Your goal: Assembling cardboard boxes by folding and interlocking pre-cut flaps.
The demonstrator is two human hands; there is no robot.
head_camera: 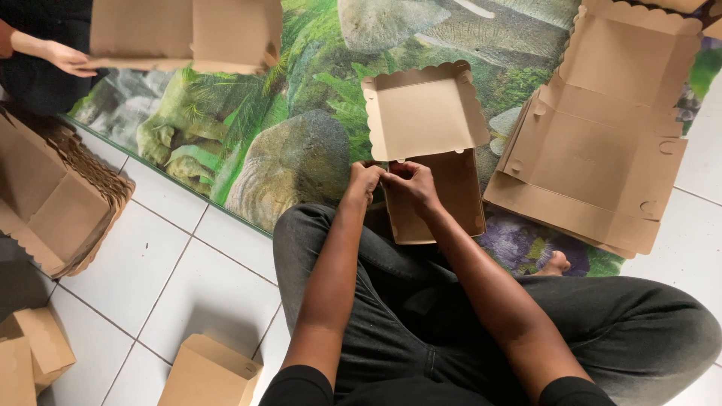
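Observation:
A brown cardboard box (pixel 432 162) with a scalloped open lid rests against my crossed legs, over a mat printed with rocks and ferns (pixel 301 113). My left hand (pixel 364 183) and my right hand (pixel 410 186) meet at the box's near left corner, just below the lid's hinge, fingers pinching the cardboard there. The lid stands up and tilts away from me. The box's inside is bare.
A pile of flat unfolded boxes (pixel 602 150) lies to the right. More flat boxes (pixel 53 203) are stacked at the left, with folded ones (pixel 210 372) near my knee. At the top left another person's hand (pixel 64 59) holds a box (pixel 184 34).

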